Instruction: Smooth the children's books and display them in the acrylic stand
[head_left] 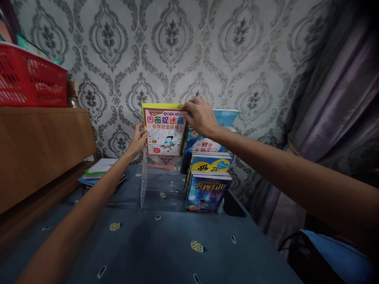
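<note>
A pink-covered picture book (166,138) stands upright at the back left of a clear tiered book rack (143,181), with a yellow edge showing behind it. At its left edge, my left hand (138,140) grips with closed fingers. My right hand (201,116) reaches over from the right and pinches the book's top right corner. Beside it, on the rack's right side, several books stand in stepped rows: a light blue one (226,117), a blue one with a white oval (207,145), a yellow and blue one (209,163), and a dark blue one (209,193) in front.
A dark blue cloth (166,248) with pineapple prints covers the table. Books and papers (102,169) lie to the left, near a wooden cabinet (47,146) bearing a red basket (32,77). A flat black object (233,204) lies right of the rack; a curtain (319,110) hangs further right.
</note>
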A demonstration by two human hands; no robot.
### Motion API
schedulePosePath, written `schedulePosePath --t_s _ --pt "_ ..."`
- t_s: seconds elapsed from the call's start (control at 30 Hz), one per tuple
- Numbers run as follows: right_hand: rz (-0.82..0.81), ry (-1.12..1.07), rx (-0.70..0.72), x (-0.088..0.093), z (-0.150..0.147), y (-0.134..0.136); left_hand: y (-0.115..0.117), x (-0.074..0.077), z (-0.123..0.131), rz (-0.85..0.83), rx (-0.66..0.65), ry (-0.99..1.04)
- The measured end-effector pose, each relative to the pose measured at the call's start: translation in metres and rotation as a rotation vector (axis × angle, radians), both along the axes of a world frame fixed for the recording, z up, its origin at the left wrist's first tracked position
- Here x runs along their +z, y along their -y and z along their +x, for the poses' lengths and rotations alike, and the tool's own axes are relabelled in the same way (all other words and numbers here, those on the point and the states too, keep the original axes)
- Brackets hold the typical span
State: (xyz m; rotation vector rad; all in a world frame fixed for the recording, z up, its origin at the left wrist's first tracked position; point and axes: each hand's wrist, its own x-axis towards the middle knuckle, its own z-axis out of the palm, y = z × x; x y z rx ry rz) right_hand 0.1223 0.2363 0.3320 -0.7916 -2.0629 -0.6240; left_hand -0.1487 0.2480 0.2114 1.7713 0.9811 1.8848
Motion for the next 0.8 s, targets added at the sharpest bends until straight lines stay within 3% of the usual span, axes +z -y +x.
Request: schedulePosePath --t_s 0.27,0.43,0.63,0.8 --pt "0.006 -0.014 0.036 0.004 0.001 -0.003 -0.002 0.002 -0.004 0.037 0.133 -0.233" --pt "-0.010 -0.004 -0.011 0.007 -0.004 -0.004 0.002 0.020 -0.006 0.024 0.171 -0.200" --pt "-0.027 0.029 -0.037 0.012 -0.006 -0.005 0.027 0.045 -0.005 0.281 0.499 -0.231" --pt "-0.071 0.015 -0.020 0.017 -0.008 -0.007 0.039 0.040 0.003 0.263 0.529 -0.392"
